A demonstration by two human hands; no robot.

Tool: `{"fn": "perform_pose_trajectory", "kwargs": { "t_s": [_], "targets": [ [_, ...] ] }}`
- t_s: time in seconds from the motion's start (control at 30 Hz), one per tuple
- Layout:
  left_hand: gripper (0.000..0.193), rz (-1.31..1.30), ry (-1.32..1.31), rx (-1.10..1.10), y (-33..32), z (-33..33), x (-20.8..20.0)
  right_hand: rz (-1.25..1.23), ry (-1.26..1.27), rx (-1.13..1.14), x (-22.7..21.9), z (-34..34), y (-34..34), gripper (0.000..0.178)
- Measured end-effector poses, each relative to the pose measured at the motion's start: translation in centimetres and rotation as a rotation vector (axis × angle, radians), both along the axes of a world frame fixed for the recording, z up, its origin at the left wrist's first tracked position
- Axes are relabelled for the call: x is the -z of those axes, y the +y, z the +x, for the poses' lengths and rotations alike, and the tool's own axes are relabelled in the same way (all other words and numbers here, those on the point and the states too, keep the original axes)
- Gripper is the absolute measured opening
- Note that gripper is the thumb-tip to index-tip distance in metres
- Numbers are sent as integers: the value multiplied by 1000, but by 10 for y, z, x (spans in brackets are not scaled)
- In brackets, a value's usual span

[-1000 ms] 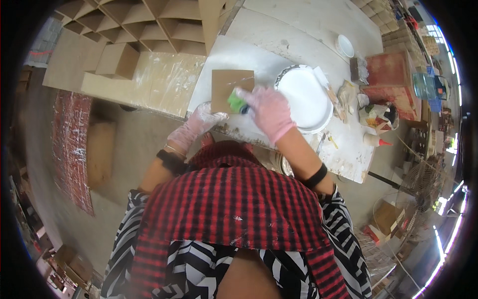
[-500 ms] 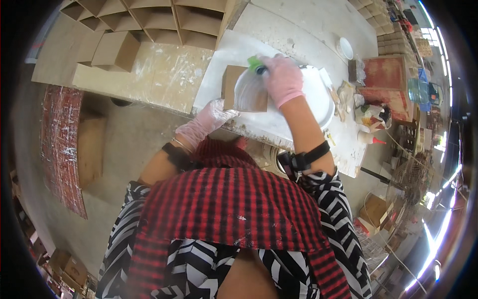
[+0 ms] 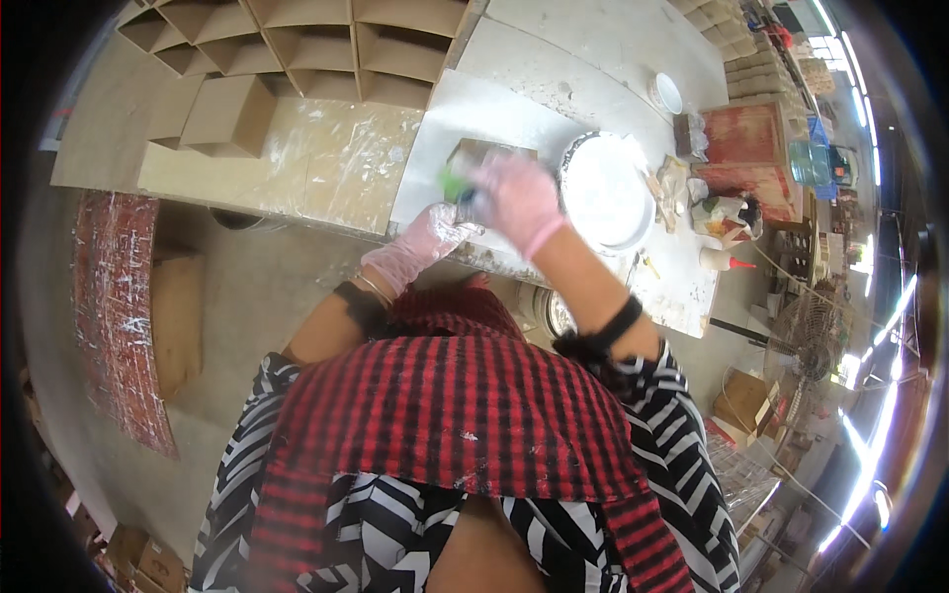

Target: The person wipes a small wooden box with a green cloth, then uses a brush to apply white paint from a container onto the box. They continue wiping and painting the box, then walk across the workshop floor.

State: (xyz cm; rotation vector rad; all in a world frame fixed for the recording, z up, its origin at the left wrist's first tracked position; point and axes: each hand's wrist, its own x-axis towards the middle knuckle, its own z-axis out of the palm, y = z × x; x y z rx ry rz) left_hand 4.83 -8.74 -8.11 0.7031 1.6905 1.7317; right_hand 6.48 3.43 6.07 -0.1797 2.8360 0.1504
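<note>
A brown cardboard box [image 3: 473,148] stands at the near edge of the white-stained table, mostly hidden behind my hands. My left hand [image 3: 415,245], in a pink glove smeared with white, is closed at the box's near left corner and steadies it. Over the box, my right hand [image 3: 516,196], also pink-gloved and blurred by motion, grips a green tool [image 3: 453,185], perhaps a brush; its working end cannot be made out. To the right of it sits a round tub [image 3: 605,188] of white paste with a smeared rim.
A cardboard grid of compartments [image 3: 306,44] and a plain box [image 3: 227,114] lie on the left board. A small white bowl [image 3: 666,94], a red-tipped bottle [image 3: 720,259] and rags [image 3: 672,188] are on the right. A fan [image 3: 806,336] stands beyond the table.
My right hand has swept left and nearer with the green tool, across the box towards my left hand. The tub now shows fully. My left hand stays by the box's corner.
</note>
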Motion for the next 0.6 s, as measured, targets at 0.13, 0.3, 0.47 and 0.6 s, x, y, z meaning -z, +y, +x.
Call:
{"fn": "perform_pose_trajectory", "kwargs": {
  "t_s": [0.13, 0.3, 0.47, 0.6],
  "targets": [
    [19, 79, 169, -113, -2, 4, -5, -182, 155, -114, 26, 12, 22, 32],
    [20, -121, -226, 35, -1, 5, -4, 6, 195, 143, 21, -35, 40, 32],
    [21, -140, 17, 58, -7, 1, 13, -14, -13, -245, 4, 30, 21, 34],
    [23, -202, -230, 21, -5, 5, 2, -238, 210, -35, 17, 62, 89, 18]
  ]
}}
